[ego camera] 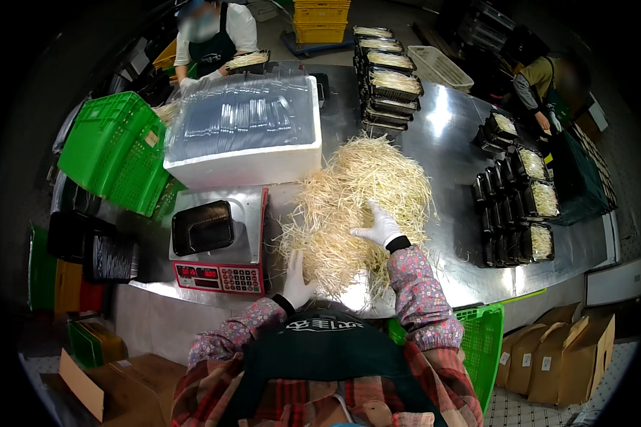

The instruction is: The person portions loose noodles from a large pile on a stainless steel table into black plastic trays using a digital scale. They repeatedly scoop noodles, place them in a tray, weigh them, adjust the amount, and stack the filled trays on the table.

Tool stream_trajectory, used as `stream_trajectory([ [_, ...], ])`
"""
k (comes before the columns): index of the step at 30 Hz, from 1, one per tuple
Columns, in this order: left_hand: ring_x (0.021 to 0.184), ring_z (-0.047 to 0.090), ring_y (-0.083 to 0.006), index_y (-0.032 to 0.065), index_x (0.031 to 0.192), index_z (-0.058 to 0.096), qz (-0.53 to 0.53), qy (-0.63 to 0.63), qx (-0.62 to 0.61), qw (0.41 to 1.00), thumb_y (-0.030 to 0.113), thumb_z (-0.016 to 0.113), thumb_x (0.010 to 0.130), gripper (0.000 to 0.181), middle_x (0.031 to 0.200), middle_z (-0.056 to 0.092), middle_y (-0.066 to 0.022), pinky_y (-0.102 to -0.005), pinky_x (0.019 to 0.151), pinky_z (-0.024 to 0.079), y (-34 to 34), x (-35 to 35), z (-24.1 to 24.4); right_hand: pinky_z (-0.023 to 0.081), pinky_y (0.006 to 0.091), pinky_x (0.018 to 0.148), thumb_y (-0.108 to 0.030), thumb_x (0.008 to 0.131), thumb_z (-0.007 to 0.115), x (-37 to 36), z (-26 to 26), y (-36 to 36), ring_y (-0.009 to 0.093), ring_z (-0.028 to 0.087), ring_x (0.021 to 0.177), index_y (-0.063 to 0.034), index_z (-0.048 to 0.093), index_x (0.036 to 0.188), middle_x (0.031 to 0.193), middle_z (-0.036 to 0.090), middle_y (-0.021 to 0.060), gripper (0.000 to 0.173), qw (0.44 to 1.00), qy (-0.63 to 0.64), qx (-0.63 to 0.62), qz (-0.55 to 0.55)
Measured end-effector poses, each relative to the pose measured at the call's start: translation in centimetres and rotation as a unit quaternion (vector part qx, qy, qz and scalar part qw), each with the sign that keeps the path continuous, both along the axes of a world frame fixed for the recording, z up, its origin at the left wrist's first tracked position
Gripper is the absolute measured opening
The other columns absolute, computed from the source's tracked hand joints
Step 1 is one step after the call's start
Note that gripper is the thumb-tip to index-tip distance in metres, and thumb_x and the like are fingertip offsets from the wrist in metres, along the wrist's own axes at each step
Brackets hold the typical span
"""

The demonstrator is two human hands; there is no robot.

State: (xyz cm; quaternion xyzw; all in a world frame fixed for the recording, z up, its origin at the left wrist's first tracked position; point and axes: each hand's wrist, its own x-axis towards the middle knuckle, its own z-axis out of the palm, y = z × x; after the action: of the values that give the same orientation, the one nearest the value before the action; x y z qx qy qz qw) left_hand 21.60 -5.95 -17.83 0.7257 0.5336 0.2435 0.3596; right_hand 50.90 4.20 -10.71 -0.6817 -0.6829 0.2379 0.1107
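Note:
A large heap of pale bean sprouts (pixel 384 171) lies on the steel table before me. My left hand (pixel 299 283), in a white glove, rests at the heap's near left edge with its fingers spread. Against the right part of the heap is my right hand (pixel 380 227), also gloved, its thumb and fingers apart. Neither hand has a clear grip on anything. To the left stands a red-edged digital scale (pixel 217 277) with lit red digits. On its steel plate sits a black plastic tray (pixel 203 228), which looks bare inside.
A white foam box (pixel 245 172) of clear plastic lids (pixel 240 117) stands behind the scale, beside green crates (pixel 112 149). Filled trays are stacked at the back (pixel 392 82) and right (pixel 542 197). Two people work across the table. Empty black trays (pixel 111 256) sit far left.

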Motion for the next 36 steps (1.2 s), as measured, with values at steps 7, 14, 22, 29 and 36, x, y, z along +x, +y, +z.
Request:
stream_trajectory([
  [7, 0.115, 0.054, -0.0226, 0.0085, 0.148, 0.021, 0.209, -0.505, -0.390, 0.741, 0.018, 0.053, 0.094, 0.064, 0.128, 0.051, -0.0106, -0.0365, 0.096, 0.045, 0.6, 3.6, -2.5, 0.033, 0.0560, 0.104, -0.071, 0.043, 0.083, -9.5, 2.4, -5.1, 0.042, 0.041, 0.130, 0.0011, 0.016, 0.150, 0.140, 0.042, 0.0286, 0.146, 0.976, -0.186, -0.038, 0.105],
  [14, 0.119, 0.052, -0.0209, 0.0023, 0.151, 0.017, 0.209, -0.460, -0.381, 0.775, 0.012, 0.056, 0.093, 0.071, 0.134, 0.050, -0.0153, -0.0329, 0.098, 0.044, 0.1, 3.5, -1.1, 0.034, 0.0536, 0.105, -0.051, 0.050, 0.088, -10.6, -1.3, -5.3, 0.041, 0.047, 0.125, -0.0001, 0.012, 0.151, 0.133, 0.048, 0.0288, 0.136, 0.987, -0.147, -0.026, 0.053],
  [22, 0.114, 0.057, -0.0124, -0.0002, 0.132, 0.053, 0.019, -0.403, -0.250, 0.880, 0.005, 0.055, 0.095, 0.037, 0.121, 0.062, -0.0081, -0.0269, 0.093, 0.047, -1.5, -3.2, 7.5, 0.032, 0.0498, 0.107, -0.044, 0.051, 0.090, -10.9, -1.6, -4.7, 0.039, 0.047, 0.123, 0.0016, 0.013, 0.149, 0.137, 0.044, 0.0246, 0.133, 0.960, -0.266, 0.042, 0.074],
  [29, 0.108, 0.056, -0.0169, 0.0009, 0.131, 0.052, 0.375, -0.227, 0.227, 0.870, 0.004, 0.062, 0.091, 0.042, 0.125, 0.055, -0.0090, -0.0283, 0.093, 0.046, 2.8, -17.4, 13.8, 0.052, 0.0381, 0.086, -0.040, 0.058, 0.086, -9.2, -2.2, -3.4, 0.034, 0.064, 0.095, -0.0025, 0.041, 0.140, 0.104, 0.066, 0.0201, 0.101, 0.987, -0.152, 0.015, 0.042],
  [36, 0.111, 0.057, -0.0222, -0.0029, 0.135, 0.047, 0.466, -0.125, 0.095, 0.871, 0.030, 0.069, 0.090, 0.061, 0.128, 0.055, -0.0156, -0.0321, 0.094, 0.046, 8.2, -29.3, 7.2, 0.054, 0.0408, 0.083, -0.032, 0.058, 0.084, -7.8, -1.1, -3.9, 0.035, 0.067, 0.093, -0.0038, 0.039, 0.142, 0.107, 0.066, 0.0218, 0.099, 0.996, -0.081, 0.030, 0.010],
])
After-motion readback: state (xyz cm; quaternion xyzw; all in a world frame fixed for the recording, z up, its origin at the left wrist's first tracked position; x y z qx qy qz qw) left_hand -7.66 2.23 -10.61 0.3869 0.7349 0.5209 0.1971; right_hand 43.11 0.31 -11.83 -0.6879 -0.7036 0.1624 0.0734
